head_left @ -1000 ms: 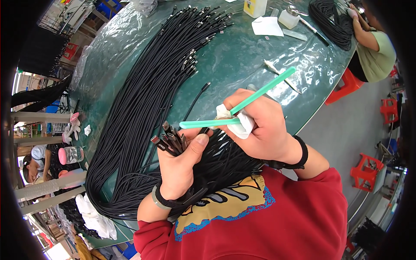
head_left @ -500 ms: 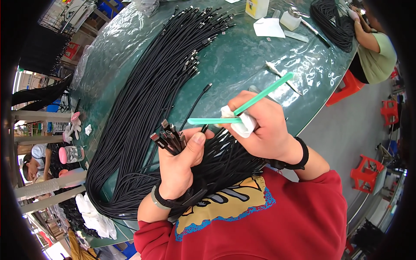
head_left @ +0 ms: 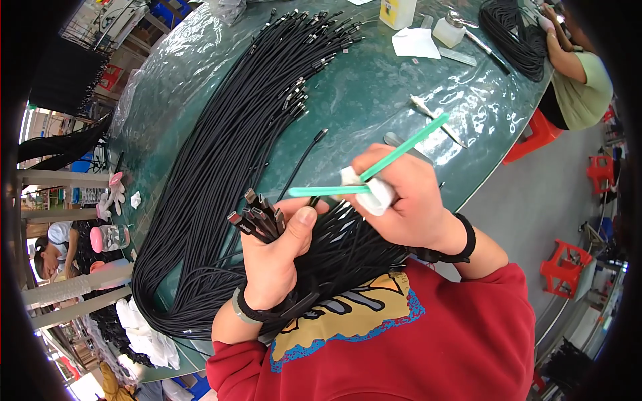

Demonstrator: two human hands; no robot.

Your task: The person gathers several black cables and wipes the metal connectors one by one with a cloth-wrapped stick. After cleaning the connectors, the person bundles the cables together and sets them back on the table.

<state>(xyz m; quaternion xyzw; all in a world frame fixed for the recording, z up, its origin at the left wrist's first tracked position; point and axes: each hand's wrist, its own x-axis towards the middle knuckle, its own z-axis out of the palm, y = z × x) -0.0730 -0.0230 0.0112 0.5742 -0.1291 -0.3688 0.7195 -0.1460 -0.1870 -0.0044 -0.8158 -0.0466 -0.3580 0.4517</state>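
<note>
My left hand (head_left: 281, 244) is closed round several black cable connectors (head_left: 257, 217), whose metal-tipped ends fan out above the fist. Between its thumb and fingers, one more connector (head_left: 313, 201) is pinched apart from the rest. My right hand (head_left: 408, 190) grips a thin green plastic tool (head_left: 408, 146) with two angled lengths, and a folded white cloth or tissue (head_left: 376, 196) under the fingers. One green length points left, its tip over the pinched connector; whether they touch I cannot tell. A long bundle of black cables (head_left: 207, 154) curves across the table and runs under my forearms.
The green table (head_left: 361, 93) has a shiny plastic cover. Tweezers (head_left: 438, 120), a small bottle (head_left: 448, 32), white paper (head_left: 416, 43) and a yellow-white container (head_left: 397, 12) lie toward the back right. A co-worker (head_left: 578, 73) sits beyond, near coiled cables (head_left: 511, 37). Red stools (head_left: 567, 267) stand on the floor.
The connectors in my left hand have shifted slightly left and spread. The green tool has tilted a little, its left tip slightly lower; the right hand has barely moved.
</note>
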